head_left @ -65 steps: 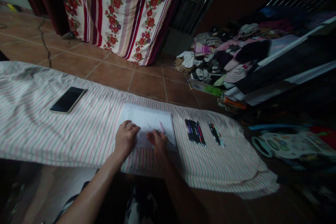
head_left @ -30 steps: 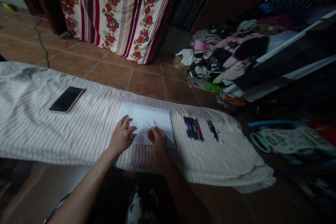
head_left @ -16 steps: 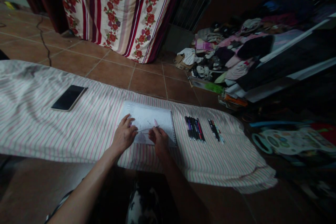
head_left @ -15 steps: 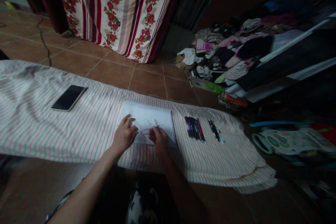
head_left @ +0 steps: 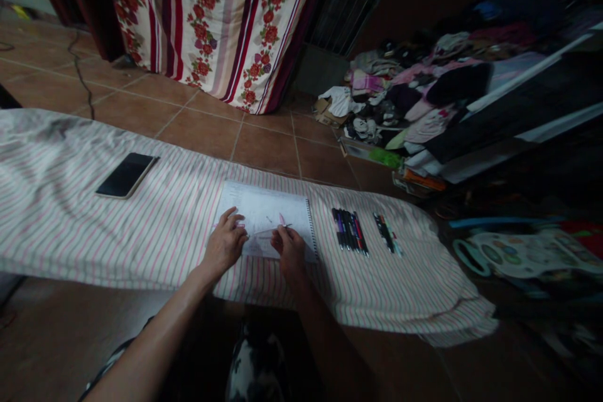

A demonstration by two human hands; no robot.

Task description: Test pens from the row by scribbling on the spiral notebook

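An open spiral notebook (head_left: 259, 196) lies on the striped cloth, with both hands over its lower half. My right hand (head_left: 291, 250) is closed in a pinch on a thin pale stick (head_left: 264, 231) that looks like a pen refill. A dark tip pokes out past its fingers. My left hand (head_left: 223, 244) has its fingers bent and thumb drawn in near the stick's other end; what lies between its fingertips is too small to make out. Something pink shows behind those fingers. On the page lie a pink pen part (head_left: 281, 218) and a tiny dark piece (head_left: 269, 218).
Several pens (head_left: 349, 231) lie in a row right of the notebook, with a smaller group of pens (head_left: 387, 233) farther right. A dark-screened phone (head_left: 126, 176) rests at left on the striped cloth (head_left: 188, 201). Beyond are a tiled floor (head_left: 264, 144), a floral curtain (head_left: 202, 19) and heaped clothes (head_left: 400, 94).
My right hand has shifted slightly right, and the gap between the two hands has grown a little. The pens and phone lie as before; the view has moved slightly.
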